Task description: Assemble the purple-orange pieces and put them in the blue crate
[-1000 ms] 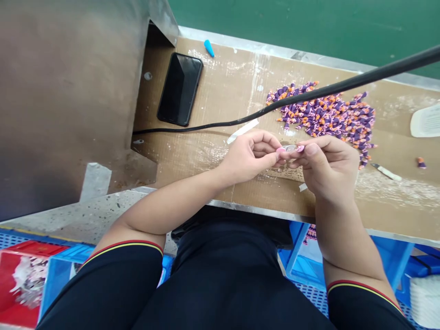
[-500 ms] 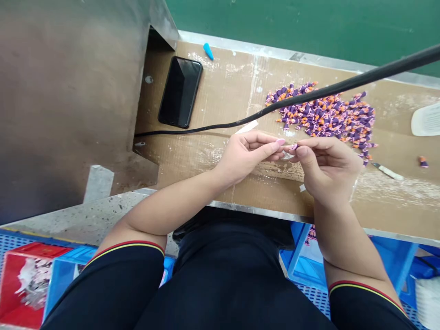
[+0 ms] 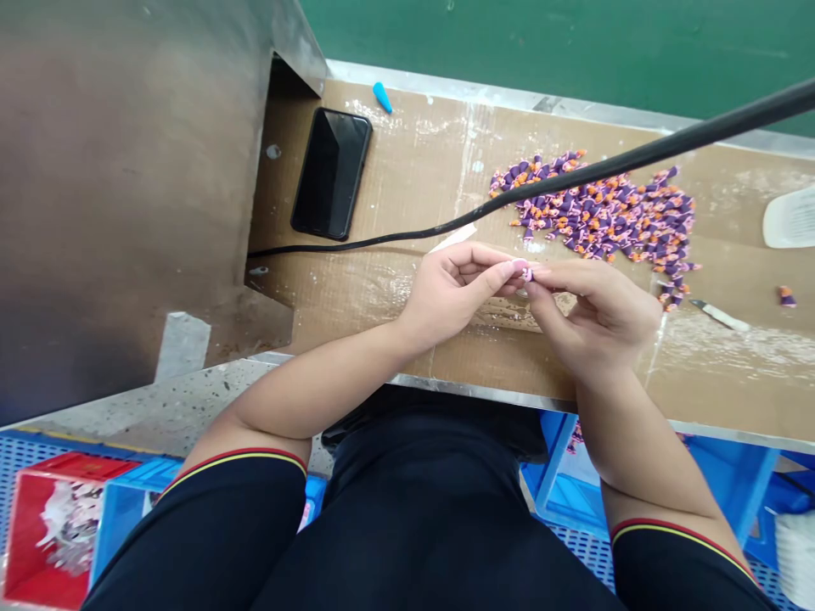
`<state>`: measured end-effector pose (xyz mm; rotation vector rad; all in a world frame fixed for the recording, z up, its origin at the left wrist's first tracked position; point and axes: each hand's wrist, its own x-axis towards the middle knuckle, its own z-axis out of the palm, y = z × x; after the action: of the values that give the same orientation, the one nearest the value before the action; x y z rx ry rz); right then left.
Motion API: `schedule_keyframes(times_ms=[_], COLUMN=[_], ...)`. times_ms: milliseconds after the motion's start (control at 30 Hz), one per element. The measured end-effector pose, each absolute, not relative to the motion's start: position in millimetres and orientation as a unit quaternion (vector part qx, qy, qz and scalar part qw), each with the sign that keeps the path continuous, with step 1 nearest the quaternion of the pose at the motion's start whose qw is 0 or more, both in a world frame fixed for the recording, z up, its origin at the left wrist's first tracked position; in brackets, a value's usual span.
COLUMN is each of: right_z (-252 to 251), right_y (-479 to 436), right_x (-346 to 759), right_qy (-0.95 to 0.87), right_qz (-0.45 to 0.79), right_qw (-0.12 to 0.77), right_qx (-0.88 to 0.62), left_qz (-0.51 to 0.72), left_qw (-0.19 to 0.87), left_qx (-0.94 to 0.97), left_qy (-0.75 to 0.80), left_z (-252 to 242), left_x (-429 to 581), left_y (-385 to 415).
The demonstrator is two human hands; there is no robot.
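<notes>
My left hand [image 3: 455,293] pinches a small flat pink piece [image 3: 519,266] between thumb and forefinger. Against its right side, my right hand [image 3: 592,310] holds a tiny purple-and-pink figure piece [image 3: 528,275] in its fingertips. The two pieces meet or nearly meet; the fingers hide much of both. Just behind the right hand lies a pile of small purple, pink and orange figures [image 3: 611,212] on the cardboard-covered bench [image 3: 407,161]. A craft knife with a pale handle [image 3: 722,316] rests right of that hand.
A black cable [image 3: 446,227] crosses above the bench. A phone [image 3: 332,174] and a blue cone-shaped piece [image 3: 383,98] lie at the left. One loose figure [image 3: 787,296] and a white container [image 3: 789,221] are at the right. A metal housing [image 3: 127,187] stands left; bins [image 3: 47,543] sit below.
My right hand has moved left, bringing the purple-and-pink figure piece up to the pink piece. My left hand has stayed almost where it was.
</notes>
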<state>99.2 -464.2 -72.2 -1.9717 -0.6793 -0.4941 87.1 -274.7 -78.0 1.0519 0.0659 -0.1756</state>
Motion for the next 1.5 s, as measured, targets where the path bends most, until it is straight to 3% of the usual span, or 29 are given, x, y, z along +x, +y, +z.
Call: schedule_keyframes(times_ms=[600,1133,1500], right_z=[-72.8,-76.3,-75.0], right_y=[-462.8,-461.8,-460.9], right_x=[100.1,98.3,97.8], right_qy=[-0.273,-0.273,-0.267], right_qz=[-0.224,-0.234,-0.233], right_qw=[0.457,0.423,0.423], right_qx=[-0.816,-0.831,-0.834], left_qz=[-0.074,-0.146,-0.119], left_qw=[0.858,0.903,0.861], left_qx=[0.508,0.399,0.491], left_qy=[0.016,0.065,0.051], left_z=[-84.8,-84.8,-86.6], left_x=[87.4,88.8,84.4], left_y=[-275.6,-274.8,-274.2])
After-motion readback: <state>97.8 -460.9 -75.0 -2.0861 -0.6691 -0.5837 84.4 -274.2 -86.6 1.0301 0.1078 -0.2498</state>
